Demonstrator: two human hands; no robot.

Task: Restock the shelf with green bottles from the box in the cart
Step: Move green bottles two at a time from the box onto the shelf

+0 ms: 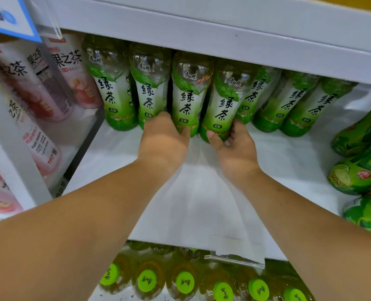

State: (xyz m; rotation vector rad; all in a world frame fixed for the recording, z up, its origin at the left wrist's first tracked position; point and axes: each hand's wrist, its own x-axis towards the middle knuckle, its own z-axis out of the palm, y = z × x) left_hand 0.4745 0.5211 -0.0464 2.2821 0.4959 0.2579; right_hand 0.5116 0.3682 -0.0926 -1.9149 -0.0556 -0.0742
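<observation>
Pink tea bottles stand past the left end of the white shelf, beyond a pale divider, and a blue-edged sign hangs above that end. Along the back of the shelf runs a row of green bottles, upright and packed side by side, with their labels facing forward.

The left hand reaches to the back of the shelf and grasps the third green bottle low down, with the thumb on its left side and the fingers curled round its base. Just beside it, the right hand grasps the fourth green bottle, with the thumb pressed on the front of its base and the fingers wrapped round its right side. Both bottles stand on the shelf in line with the row, which carries on toward the shelf's right end.

Under the shelf's front edge, green-capped bottles stand in a line. At the right end of the shelf, lime-printed bottles crowd toward its front.
</observation>
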